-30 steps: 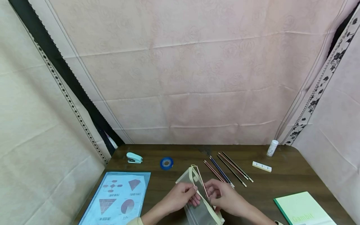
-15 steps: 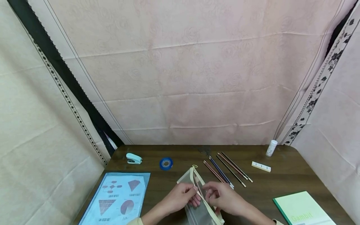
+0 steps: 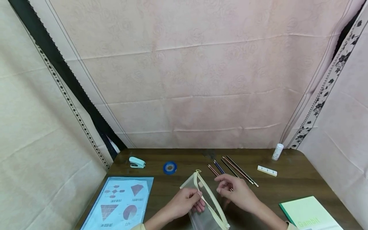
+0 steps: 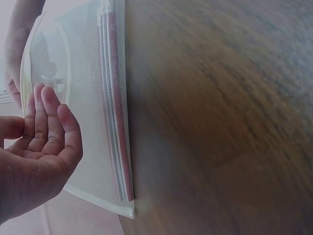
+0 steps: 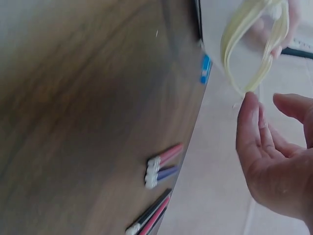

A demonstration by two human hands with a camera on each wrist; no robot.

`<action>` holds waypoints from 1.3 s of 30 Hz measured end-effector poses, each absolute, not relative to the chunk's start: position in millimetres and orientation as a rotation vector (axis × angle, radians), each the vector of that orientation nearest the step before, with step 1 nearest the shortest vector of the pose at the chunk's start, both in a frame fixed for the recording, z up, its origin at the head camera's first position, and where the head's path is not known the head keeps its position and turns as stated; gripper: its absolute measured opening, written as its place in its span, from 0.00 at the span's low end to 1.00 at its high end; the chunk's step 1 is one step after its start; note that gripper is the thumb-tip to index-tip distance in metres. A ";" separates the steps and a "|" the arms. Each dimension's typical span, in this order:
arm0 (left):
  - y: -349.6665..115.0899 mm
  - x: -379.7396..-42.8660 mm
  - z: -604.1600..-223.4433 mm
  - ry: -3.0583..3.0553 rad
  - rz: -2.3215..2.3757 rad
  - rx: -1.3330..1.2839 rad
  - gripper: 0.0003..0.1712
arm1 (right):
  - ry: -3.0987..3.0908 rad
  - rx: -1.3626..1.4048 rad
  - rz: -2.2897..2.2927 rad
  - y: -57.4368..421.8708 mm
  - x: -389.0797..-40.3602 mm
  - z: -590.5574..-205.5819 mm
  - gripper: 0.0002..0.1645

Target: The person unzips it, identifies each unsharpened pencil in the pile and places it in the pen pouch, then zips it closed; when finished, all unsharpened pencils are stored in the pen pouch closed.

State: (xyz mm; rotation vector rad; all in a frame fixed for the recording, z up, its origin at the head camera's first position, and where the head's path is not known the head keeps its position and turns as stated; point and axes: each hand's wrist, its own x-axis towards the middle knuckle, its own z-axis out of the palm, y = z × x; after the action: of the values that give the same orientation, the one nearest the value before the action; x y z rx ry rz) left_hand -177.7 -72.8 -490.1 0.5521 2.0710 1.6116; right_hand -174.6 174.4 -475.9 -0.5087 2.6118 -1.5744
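Observation:
My left hand (image 3: 185, 201) pinches the pale-yellow rim of a see-through mesh pencil case (image 3: 205, 220) between thumb and fingers. The case tilts over the table with its mouth gaping. Through the mesh in the left wrist view, several pencils (image 4: 117, 107), some red, lie along its bottom side. My right hand (image 3: 237, 193) holds nothing, its fingers loosely bent, to the right of the case's mouth. Beyond it several pencils (image 3: 242, 172) lie slanted on the table, partly covered by this hand. White-tipped red and blue pencils (image 5: 166, 172) appear in the right wrist view.
At the back left stand a light-blue stapler (image 3: 137, 162) and a blue tape roll (image 3: 170, 167). A blue sheet with printed charts (image 3: 119, 201) lies at the left. Rightward are a white strip (image 3: 267, 171), a white-capped bottle (image 3: 277, 152) and a green notebook (image 3: 311, 214).
A pencil held at the case's mouth has gone down inside, and my right hand has let go of it. That hand has moved up and right, toward the loose pencils. My left hand stays put.

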 end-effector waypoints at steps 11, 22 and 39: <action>-73.5 -178.3 -492.2 2.051 1.631 0.553 0.21 | 3.019 -0.336 -1.406 210.2 -206.6 -489.6 0.17; -74.3 -177.6 -492.1 2.084 1.618 0.548 0.21 | 3.244 -0.218 -0.926 237.6 -231.3 -507.4 0.19; -73.9 -176.4 -492.3 2.085 1.628 0.546 0.21 | 3.243 -0.176 -0.717 245.0 -237.1 -513.9 0.19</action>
State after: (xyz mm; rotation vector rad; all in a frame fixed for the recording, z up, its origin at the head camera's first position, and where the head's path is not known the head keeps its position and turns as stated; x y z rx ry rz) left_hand -176.4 -73.9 -492.3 0.5463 2.0854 1.6276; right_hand -237.1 245.0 -513.9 -0.1762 3.2434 -0.7171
